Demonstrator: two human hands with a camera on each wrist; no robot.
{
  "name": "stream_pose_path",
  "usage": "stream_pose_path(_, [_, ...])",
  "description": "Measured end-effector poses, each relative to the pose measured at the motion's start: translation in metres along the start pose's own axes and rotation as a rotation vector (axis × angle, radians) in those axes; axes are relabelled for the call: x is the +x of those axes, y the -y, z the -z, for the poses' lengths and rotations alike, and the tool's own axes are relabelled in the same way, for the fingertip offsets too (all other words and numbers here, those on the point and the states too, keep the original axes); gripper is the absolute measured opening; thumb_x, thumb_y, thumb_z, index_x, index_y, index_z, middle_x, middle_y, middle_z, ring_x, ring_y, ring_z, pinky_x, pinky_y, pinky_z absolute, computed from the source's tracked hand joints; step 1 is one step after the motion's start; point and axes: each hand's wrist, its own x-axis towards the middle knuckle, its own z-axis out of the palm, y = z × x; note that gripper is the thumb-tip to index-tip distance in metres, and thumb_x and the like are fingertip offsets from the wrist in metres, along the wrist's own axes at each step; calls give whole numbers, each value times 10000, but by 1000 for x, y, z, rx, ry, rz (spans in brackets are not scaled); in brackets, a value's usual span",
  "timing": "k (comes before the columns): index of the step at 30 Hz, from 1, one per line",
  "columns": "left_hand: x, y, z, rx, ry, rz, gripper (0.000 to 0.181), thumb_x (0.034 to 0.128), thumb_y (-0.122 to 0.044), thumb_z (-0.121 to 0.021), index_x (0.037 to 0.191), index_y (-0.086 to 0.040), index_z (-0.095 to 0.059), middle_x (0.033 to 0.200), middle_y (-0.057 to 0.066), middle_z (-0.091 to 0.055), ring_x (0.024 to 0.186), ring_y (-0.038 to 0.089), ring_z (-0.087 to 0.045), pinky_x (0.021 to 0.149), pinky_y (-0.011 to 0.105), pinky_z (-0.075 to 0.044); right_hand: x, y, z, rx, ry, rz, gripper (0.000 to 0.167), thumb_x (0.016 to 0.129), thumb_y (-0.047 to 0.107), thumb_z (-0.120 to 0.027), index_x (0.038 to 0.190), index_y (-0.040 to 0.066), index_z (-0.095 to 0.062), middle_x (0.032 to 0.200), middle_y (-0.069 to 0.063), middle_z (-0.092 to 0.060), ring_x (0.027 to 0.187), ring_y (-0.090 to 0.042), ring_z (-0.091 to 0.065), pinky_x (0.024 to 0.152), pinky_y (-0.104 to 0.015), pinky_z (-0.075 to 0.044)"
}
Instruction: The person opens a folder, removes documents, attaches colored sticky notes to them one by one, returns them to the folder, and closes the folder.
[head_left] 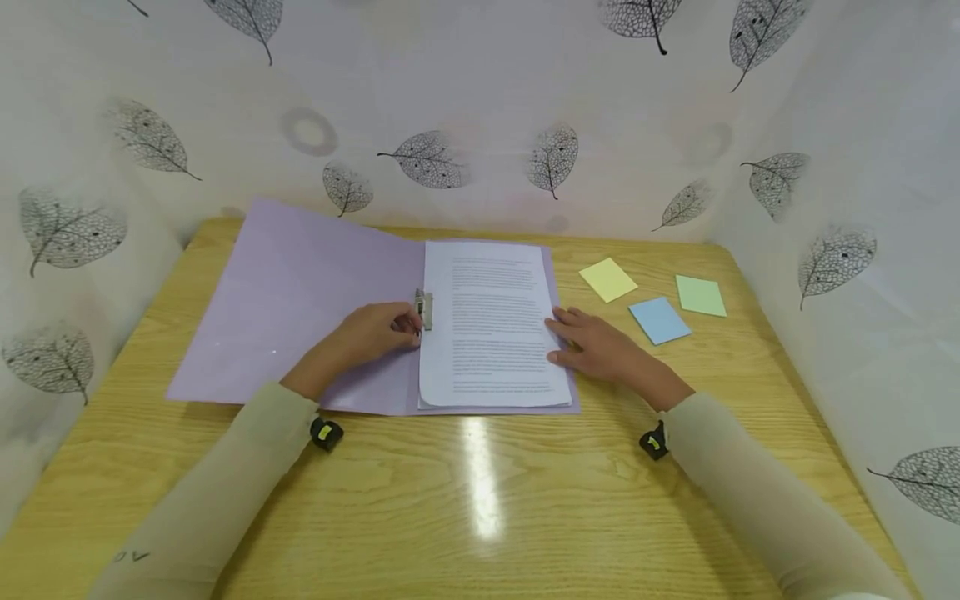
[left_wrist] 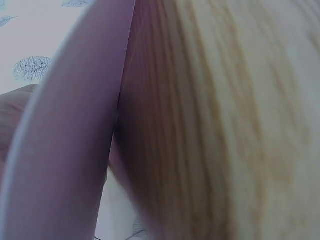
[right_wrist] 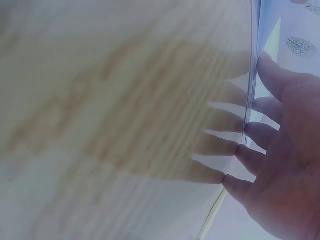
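Hands (head_left: 375,332) (head_left: 597,346) partly cover the folder (head_left: 315,287), print (head_left: 498,321) illegible.

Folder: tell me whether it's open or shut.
Open. In the head view, the folder is spread apart, its printed papers face-up and uncovered.

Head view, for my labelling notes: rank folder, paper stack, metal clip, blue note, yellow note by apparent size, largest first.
Folder
Paper stack
Blue note, yellow note: too alike to rank
Metal clip
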Motion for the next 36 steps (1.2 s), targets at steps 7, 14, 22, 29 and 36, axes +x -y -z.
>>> stream_pose_path(7, [0, 6, 0, -84, -3, -12, 161, 949, -231, -706, 1073, -133, -674, 1008, 34, -699, 973, 219, -623, 927, 424, -470, 1, 3, 2, 5, 12, -11, 690, 1000, 387, -613, 1551, 62, -353, 1639, -182, -247, 1512, -456, -195, 1209, -609, -216])
stream_pose_path(14, [0, 4, 0, -103, -14, 23, 148, 931, -224, -729, 1006, -118, -659, 984, 51, -690, 927, 226, -604, 867, 377, -460, 2, 4, 2, 22, 13, -16, 694, 1000, 378, -617, 1554, 61, -343, 1640, -186, -237, 1514, -458, -183, 1209, -615, -206])
stream_pose_path(22, [0, 1, -3, -57, -29, 48, 157, 920, -241, -741, 951, -121, -645, 929, 50, -670, 875, 222, -582, 813, 362, -454, 0, 6, 3, 28, 10, -15, 692, 996, 360, -628, 1549, 50, -349, 1637, -201, -234, 1507, -474, -185, 1205, -626, -203])
stream_pose_path(29, [2, -2, -7, -16, -41, 83, 196, 912, -264, -753, 932, -109, -636, 880, 47, -645, 824, 212, -561, 756, 326, -445, 1, 3, 3, 24, 12, -9, 695, 1001, 374, -621, 1549, 48, -346, 1638, -204, -228, 1509, -472, -181, 1206, -625, -200])
stream_pose_path(36, [9, -6, -7, -7, -59, 66, 226, 911, -271, -757, 922, -90, -622, 861, 50, -622, 802, 205, -540, 716, 310, -426, -1, 0, 3, 46, 5, -18, 682, 1002, 346, -628, 1542, 32, -353, 1635, -211, -226, 1512, -463, -182, 1209, -609, -208])
